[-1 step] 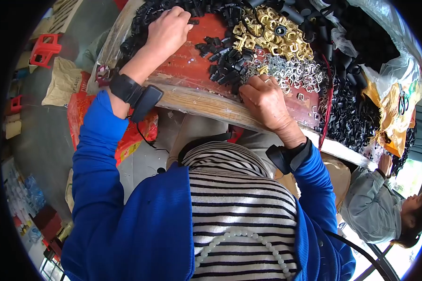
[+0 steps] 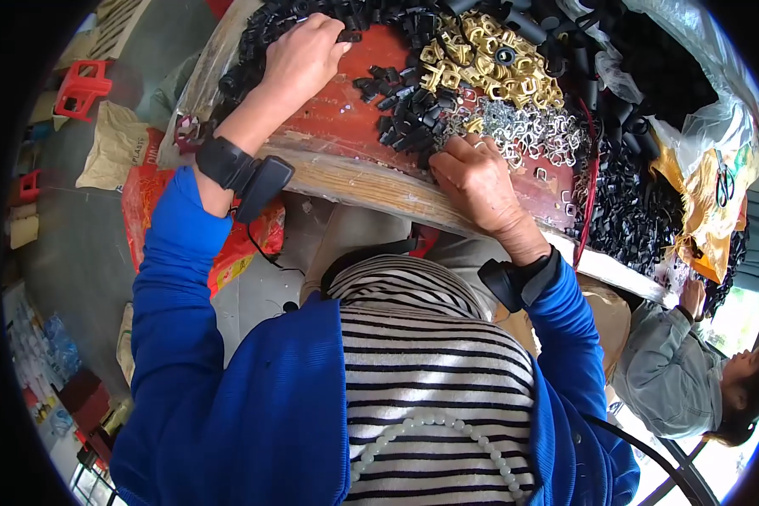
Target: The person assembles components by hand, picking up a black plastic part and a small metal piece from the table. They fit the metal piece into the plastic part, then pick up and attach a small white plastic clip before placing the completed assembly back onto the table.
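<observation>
My left hand (image 2: 305, 57) is closed at the far left of the red tabletop (image 2: 329, 118), next to a heap of black plastic parts (image 2: 257, 51). A small black plastic piece (image 2: 348, 36) shows at its fingertips. My right hand (image 2: 479, 181) is closed over the near edge, its fingers curled under. Whatever it grips is hidden. Beside its fingertips lie loose black clips (image 2: 409, 122), a gold-coloured buckle (image 2: 474, 125) and a spread of silver wire rings (image 2: 527, 133).
Behind the rings is a pile of gold-coloured buckles (image 2: 489, 63). More black parts (image 2: 632, 202) cover the right side, near a yellow bag (image 2: 704, 211). A wooden rim (image 2: 354, 181) edges the table. Another person (image 2: 679, 363) sits at the right. A red stool (image 2: 82, 88) stands left.
</observation>
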Demonstrator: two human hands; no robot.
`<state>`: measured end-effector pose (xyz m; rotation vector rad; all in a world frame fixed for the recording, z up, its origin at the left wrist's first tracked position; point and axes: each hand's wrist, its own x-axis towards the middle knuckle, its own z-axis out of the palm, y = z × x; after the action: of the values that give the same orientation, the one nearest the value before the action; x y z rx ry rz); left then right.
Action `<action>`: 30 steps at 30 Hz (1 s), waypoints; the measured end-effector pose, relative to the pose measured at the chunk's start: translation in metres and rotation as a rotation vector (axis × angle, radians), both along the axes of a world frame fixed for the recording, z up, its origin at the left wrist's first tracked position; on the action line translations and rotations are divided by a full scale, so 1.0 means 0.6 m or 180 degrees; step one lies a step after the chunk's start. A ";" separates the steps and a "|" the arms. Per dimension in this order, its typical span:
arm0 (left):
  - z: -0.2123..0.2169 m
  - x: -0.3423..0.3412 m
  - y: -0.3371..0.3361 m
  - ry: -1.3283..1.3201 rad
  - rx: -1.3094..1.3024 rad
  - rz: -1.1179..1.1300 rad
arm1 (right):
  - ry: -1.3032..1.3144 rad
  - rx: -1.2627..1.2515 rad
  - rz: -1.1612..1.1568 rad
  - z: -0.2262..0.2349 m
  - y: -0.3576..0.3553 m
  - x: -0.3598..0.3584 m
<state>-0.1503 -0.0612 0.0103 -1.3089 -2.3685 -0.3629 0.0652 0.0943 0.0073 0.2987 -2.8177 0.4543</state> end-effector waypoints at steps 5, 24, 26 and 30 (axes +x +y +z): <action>0.026 0.049 -0.021 -0.3205 0.1207 -0.0090 | -0.0216 0.0462 0.0190 -0.005 0.000 -0.005; 0.003 0.184 -0.005 -0.7431 0.2209 -0.0741 | -0.0423 0.0323 -0.0701 -0.008 0.029 0.001; -0.005 0.185 0.003 -0.7643 0.1960 -0.0982 | -0.1229 -0.1716 -0.0762 0.002 0.042 0.007; -0.001 0.197 0.028 -0.7859 0.1662 -0.1201 | -0.1792 -0.4219 -0.0621 0.015 0.038 0.017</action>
<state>-0.0319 -0.0443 0.0096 -0.5793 -2.0749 -4.0255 0.0754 0.1170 0.0166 -0.4356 -2.2286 2.3765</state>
